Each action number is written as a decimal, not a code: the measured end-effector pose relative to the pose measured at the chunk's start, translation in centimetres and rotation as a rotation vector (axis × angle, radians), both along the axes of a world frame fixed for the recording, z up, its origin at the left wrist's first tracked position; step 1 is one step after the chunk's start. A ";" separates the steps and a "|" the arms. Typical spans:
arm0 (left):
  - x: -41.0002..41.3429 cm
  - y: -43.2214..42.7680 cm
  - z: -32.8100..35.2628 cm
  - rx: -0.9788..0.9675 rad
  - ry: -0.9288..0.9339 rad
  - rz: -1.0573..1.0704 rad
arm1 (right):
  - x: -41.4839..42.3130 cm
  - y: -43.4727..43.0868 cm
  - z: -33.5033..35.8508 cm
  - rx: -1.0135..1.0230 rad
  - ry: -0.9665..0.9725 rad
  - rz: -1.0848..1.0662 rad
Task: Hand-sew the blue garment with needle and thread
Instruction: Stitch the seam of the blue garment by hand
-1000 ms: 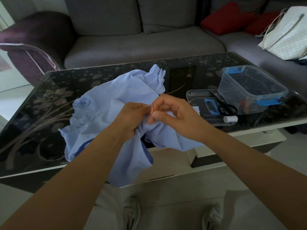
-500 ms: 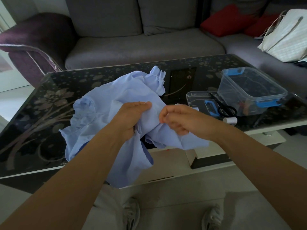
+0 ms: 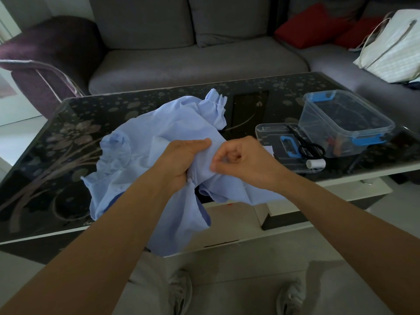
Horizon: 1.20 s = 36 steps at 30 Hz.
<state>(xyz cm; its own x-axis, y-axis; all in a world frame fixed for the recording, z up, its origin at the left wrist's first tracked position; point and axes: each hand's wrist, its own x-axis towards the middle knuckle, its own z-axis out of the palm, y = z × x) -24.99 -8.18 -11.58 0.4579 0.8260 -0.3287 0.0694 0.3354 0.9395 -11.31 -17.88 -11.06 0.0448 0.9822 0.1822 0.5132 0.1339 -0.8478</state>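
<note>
In the middle of the frame we see a pale blue crumpled cloth garment [image 3: 159, 137], plain, with darker blue showing inside its lower folds. Beneath it, a glossy black glass table top [image 3: 68, 178] carries a pale beige pattern: large flowers at left, scattered dots along the far edge. At right we find a clear plastic box [image 3: 345, 119] with bright blue clips, black-handled scissors [image 3: 311, 147] and a white thread spool [image 3: 316, 164]. Along the top are a grey fabric sofa [image 3: 193, 64], red cushions [image 3: 311, 26], a dark purple armchair [image 3: 50, 53] and a white finely striped bag [image 3: 393, 46].

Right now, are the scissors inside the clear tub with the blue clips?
No, the scissors lie on the flat clear lid beside the tub, not in it.
</note>
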 end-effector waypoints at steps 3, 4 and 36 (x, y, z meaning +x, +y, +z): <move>-0.1 0.3 -0.1 0.013 0.019 0.050 | -0.2 -0.9 1.0 -0.277 -0.072 0.392; 0.0 0.5 -0.3 0.020 0.020 0.054 | -0.1 -1.1 1.0 -0.336 -0.119 0.455; 0.0 1.1 -1.0 -0.097 -0.099 0.043 | -0.5 -0.7 0.0 -0.125 0.021 0.198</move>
<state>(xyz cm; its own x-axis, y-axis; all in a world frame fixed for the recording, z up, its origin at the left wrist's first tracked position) -24.97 -7.05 -12.55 0.4573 0.8118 -0.3630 -0.0387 0.4260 0.9039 -11.83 -18.60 -11.11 -0.1483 0.9871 0.0601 0.4692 0.1238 -0.8744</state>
